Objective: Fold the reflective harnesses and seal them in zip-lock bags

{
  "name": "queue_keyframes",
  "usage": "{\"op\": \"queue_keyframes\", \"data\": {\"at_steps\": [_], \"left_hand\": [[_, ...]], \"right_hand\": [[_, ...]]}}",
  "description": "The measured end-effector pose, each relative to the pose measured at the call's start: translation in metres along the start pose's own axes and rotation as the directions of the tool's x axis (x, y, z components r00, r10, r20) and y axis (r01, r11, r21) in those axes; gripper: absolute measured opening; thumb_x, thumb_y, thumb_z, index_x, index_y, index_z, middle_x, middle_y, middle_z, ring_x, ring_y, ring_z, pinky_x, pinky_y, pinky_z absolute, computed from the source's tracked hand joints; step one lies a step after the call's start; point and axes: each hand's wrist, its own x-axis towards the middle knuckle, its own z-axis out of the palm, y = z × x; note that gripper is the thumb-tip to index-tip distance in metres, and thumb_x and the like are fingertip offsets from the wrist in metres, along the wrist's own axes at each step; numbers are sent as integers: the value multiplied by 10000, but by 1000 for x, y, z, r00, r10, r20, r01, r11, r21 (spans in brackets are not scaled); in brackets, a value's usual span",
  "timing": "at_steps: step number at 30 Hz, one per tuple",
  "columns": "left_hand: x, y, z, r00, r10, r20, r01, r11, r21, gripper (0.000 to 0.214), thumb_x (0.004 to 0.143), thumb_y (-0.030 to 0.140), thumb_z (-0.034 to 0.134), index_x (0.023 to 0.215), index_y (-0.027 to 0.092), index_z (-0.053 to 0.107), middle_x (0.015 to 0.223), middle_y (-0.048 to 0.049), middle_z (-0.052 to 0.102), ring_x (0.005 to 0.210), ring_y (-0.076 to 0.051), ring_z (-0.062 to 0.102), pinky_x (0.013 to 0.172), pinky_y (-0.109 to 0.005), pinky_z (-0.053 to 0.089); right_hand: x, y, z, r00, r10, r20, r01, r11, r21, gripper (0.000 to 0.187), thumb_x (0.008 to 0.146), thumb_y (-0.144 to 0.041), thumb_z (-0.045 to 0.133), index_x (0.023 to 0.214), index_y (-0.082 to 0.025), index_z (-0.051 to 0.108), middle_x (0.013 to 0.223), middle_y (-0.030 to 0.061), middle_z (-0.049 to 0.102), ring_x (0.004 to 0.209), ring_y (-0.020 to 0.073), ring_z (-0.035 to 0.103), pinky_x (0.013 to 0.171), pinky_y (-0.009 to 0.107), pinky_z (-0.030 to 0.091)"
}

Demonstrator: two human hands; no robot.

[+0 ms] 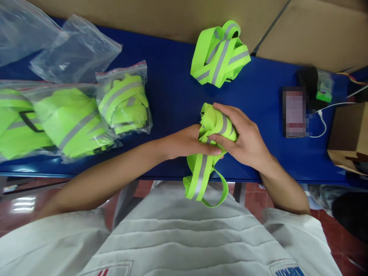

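A neon-yellow reflective strap point(219, 122) with a grey stripe is bunched into a thick roll between my two hands above the table's front part. My left hand point(191, 142) grips the roll from the left, its thumb lying across the strap. From the right, my right hand point(244, 134) wraps round the roll, fingers over the top and thumb in front. A loose end of the strap hangs in a loop over the table edge towards my lap. Beyond my hands lies another loosely folded reflective strap point(220, 57).
Clear zip bags with neon straps inside, such as this bag point(125, 101), lie at the left. Flat clear bags point(77, 50) are behind them. A blurred phone point(295, 113) with a white cable and an open cardboard box point(349, 134) are on the right. Cardboard point(138, 15) lines the back.
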Motion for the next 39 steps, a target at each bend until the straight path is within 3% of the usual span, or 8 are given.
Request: {"op": "queue_keyframes", "data": {"at_steps": [5, 10, 16, 22, 25, 31, 36, 39], "left_hand": [[-4, 3, 7, 995, -102, -7, 99, 980, -174, 250, 748, 239, 905, 890, 125, 734, 810, -47, 757, 746, -171, 727, 725, -296, 621], [-9, 7, 10, 995, -96, 36, 100, 983, -156, 197, 787, 234, 864, 867, 125, 721, 802, -43, 738, 755, -164, 718, 739, -302, 619], [-9, 4, 7, 997, -73, 14, 69, 979, 192, 189, 855, 324, 746, 843, 144, 693, 798, -24, 690, 748, -143, 657, 661, -241, 535], [-7, 1, 2, 999, 25, 46, -43, 876, 480, 159, 839, 264, 647, 718, 163, 627, 656, 15, 594, 596, -109, 514, 528, -223, 390], [-6, -2, 0, 996, 52, 74, -83, 858, 507, 209, 845, 280, 642, 674, 167, 602, 607, 15, 555, 554, -106, 463, 496, -234, 344], [-5, 1, 4, 997, 52, 50, -68, 912, 405, 190, 846, 273, 723, 713, 160, 647, 674, 8, 603, 657, -120, 558, 607, -236, 446], [-6, 3, 12, 996, -91, 4, 90, 993, 81, 244, 779, 293, 860, 913, 149, 715, 811, -12, 692, 732, -137, 642, 685, -267, 545], [-6, 2, 11, 997, -71, 10, 70, 995, 68, 229, 811, 302, 842, 912, 134, 723, 808, -32, 711, 725, -143, 665, 684, -271, 566]], "right_hand": [[2, -2, 1, 997, 68, 29, -69, 997, 45, 536, 950, -466, 683, 1433, -255, 587, 1360, 71, 702, 1144, 278, 710, 1008, 427, 578], [0, -6, -1, 998, 66, 23, -67, 996, 50, 545, 944, -479, 696, 1433, -267, 583, 1321, 63, 718, 1061, 265, 729, 947, 402, 598], [2, -4, -7, 990, -51, 132, 46, 998, 44, 589, 980, -490, 649, 1516, -290, 512, 1471, 88, 628, 1307, 306, 639, 1115, 472, 533], [0, 0, 1, 963, -117, 241, 131, 991, -40, 950, 890, -688, 677, 1667, -314, 278, 1702, 130, 334, 1580, 379, 320, 1254, 614, 355], [-3, -3, 7, 972, -95, 215, 100, 995, -16, 931, 867, -707, 686, 1643, -320, 347, 1666, 117, 409, 1562, 361, 368, 1257, 588, 373], [1, -7, 9, 990, -76, 123, 65, 993, 94, 571, 974, -497, 672, 1497, -286, 579, 1511, 71, 611, 1438, 285, 551, 1229, 471, 454], [3, -10, -1, 988, 147, -39, -135, 965, 226, 488, 952, -487, 697, 1405, -315, 643, 1438, 29, 670, 1317, 295, 647, 1134, 483, 535], [2, -9, -8, 961, 273, -43, -240, 903, 357, 450, 889, -520, 769, 1276, -299, 708, 1241, 26, 752, 1162, 290, 715, 993, 439, 610]]}}
